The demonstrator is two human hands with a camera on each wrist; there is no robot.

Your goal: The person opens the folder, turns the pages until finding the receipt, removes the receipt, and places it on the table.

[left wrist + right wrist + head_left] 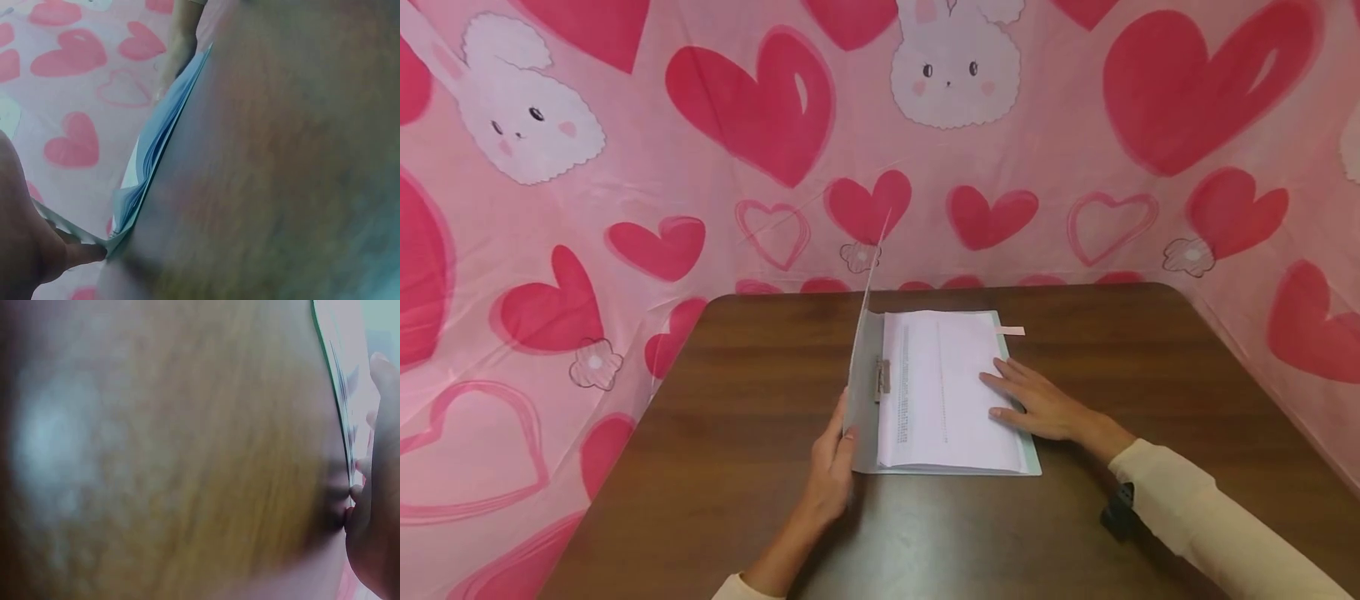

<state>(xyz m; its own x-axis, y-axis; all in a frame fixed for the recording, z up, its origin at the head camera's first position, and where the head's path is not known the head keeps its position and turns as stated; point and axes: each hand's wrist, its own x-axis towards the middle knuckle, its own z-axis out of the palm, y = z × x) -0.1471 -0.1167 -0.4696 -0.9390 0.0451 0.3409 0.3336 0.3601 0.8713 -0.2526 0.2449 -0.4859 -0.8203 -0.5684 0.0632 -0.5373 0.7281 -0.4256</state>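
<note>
A pale green clip folder [1032,463] lies spread on the table, its front cover [862,417] standing nearly upright on the left. My left hand [831,467] holds that cover near its lower corner, thumb on the inner face and fingers behind. In the left wrist view the left hand [31,237] pinches the cover close to the spine. A stack of white printed papers [966,392] sits inside under a metal clip [882,379]. On the stack's right edge rests my right hand [1041,406], fingers spread. The right wrist view shows the right hand [381,506] along the folder's edge.
A small pale tab [1011,331] sticks out from the folder's upper right side. The brown wooden table [737,375] has rounded far corners. Behind it hangs a pink cloth [1060,150] with hearts and rabbits. A dark device [1120,510] sits at the right wrist.
</note>
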